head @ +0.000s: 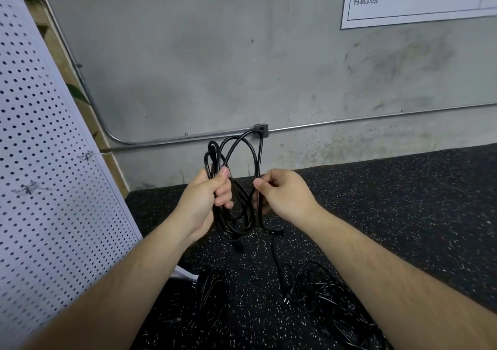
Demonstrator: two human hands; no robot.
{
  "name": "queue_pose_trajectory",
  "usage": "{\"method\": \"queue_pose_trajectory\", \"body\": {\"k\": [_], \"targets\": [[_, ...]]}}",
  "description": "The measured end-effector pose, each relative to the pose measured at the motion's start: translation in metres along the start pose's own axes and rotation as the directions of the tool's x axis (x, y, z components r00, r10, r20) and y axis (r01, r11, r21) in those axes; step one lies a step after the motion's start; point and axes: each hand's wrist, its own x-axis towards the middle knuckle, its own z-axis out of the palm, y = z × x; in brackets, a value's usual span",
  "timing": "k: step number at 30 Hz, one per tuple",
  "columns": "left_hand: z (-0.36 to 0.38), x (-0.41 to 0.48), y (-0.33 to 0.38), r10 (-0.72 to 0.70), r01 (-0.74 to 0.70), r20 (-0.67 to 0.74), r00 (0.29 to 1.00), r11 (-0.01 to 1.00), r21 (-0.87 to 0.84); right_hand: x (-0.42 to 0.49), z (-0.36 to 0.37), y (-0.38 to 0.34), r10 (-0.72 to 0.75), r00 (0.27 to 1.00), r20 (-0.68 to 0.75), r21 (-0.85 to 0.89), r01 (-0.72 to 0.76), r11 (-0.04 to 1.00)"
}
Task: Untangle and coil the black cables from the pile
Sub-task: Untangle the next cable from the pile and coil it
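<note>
My left hand [207, 202] grips a half-formed coil [234, 183]; my right hand [279, 193] pinches its loose strand. Below the coil, the tangled pile [322, 296] waits on the floor [403, 215], so I judge plenty remains.

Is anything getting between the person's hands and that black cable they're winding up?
Nothing visible does. The left hand grips the bunched loops of the black cable and the right hand pinches one strand. The cable's tail runs down toward the pile on the speckled floor, where it may be snagged.
</note>
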Motion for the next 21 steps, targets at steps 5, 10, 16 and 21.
{"method": "queue_pose_trajectory", "body": {"k": [5,10,16,21], "targets": [[0.004,0.000,0.005,0.018,-0.015,0.027,0.999,0.993,-0.120,0.001,-0.001,0.008,-0.043,0.999,-0.026,-0.135,0.039,0.990],[0.002,0.000,0.018,0.070,-0.074,-0.030,0.997,0.978,-0.196,-0.007,-0.007,0.029,0.021,0.967,0.253,-0.201,0.031,0.979],[-0.011,0.005,0.025,0.102,-0.122,-0.108,0.989,0.971,-0.204,-0.010,-0.018,0.068,0.155,0.891,0.427,-0.488,0.083,0.869],[-0.015,0.006,0.017,0.157,-0.160,-0.131,0.979,0.987,-0.016,-0.004,-0.018,0.068,0.103,0.919,0.380,-0.559,0.140,0.817]]}}
